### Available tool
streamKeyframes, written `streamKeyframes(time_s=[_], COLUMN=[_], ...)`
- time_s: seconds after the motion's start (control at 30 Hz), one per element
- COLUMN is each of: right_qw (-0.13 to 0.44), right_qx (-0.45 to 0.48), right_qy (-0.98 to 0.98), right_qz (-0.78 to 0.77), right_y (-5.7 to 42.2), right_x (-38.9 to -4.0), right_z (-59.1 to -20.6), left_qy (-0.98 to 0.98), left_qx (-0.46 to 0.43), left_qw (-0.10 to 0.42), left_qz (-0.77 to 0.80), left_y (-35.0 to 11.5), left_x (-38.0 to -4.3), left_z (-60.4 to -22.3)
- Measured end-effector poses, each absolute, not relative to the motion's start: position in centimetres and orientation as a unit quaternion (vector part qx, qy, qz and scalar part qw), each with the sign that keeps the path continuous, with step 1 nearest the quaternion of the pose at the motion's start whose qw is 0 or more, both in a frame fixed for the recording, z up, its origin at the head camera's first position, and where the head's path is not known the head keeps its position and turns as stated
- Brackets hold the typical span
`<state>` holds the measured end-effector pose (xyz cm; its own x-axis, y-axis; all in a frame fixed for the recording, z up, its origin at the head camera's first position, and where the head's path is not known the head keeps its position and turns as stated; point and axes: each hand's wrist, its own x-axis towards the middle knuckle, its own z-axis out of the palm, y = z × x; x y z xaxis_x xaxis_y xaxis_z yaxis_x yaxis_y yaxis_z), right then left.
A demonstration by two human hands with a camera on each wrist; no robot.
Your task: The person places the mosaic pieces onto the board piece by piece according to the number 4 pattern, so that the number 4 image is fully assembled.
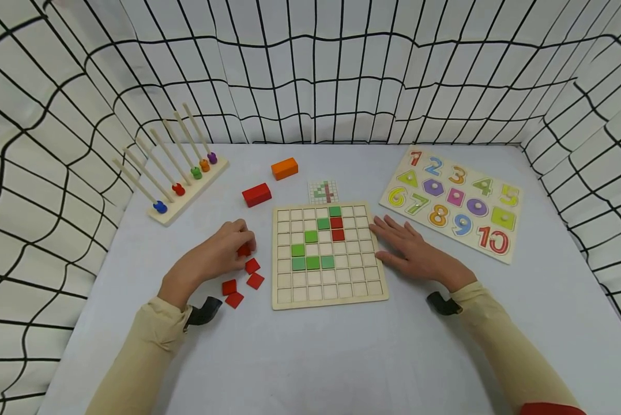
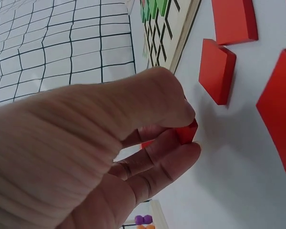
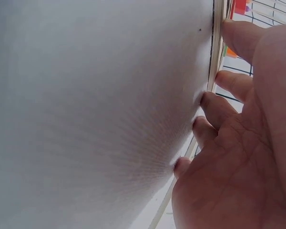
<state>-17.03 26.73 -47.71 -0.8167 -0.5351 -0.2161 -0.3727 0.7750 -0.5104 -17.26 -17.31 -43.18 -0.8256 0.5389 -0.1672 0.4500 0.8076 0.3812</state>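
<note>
My left hand (image 1: 219, 249) pinches a red square tile (image 2: 187, 132) between thumb and fingers, left of the wooden grid board (image 1: 331, 294). Several loose red tiles (image 1: 255, 280) lie on the table just below that hand. Set in the board's cells are green tiles (image 1: 312, 263) forming a diagonal and a short row, plus two red tiles (image 1: 337, 234) stacked under the top green one. My right hand (image 1: 414, 253) lies with fingers spread, its fingertips at the board's right edge. A small pattern card (image 1: 323, 192) lies behind the board's top edge.
Behind my left hand are a red block (image 1: 256, 195) and an orange block (image 1: 285, 169). A peg stand (image 1: 188, 193) with coloured beads is at the back left. The number and shape puzzle board (image 1: 452, 204) lies at the back right. Black netting over white walls surrounds the table.
</note>
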Motion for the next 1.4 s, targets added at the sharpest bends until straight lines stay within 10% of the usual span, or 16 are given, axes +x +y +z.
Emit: streamKeyframes(time_s=[1.4], right_qw=[0.170], right_qx=[-0.253], right_qy=[0.924], right_qz=[-0.233], right_y=[26.7], right_x=[-17.0], right_z=[-47.5], left_qy=[0.877], left_qx=[0.423], left_qw=[0.142], left_qz=[0.177], left_y=[-5.9], left_x=[-19.9], left_z=[-42.9])
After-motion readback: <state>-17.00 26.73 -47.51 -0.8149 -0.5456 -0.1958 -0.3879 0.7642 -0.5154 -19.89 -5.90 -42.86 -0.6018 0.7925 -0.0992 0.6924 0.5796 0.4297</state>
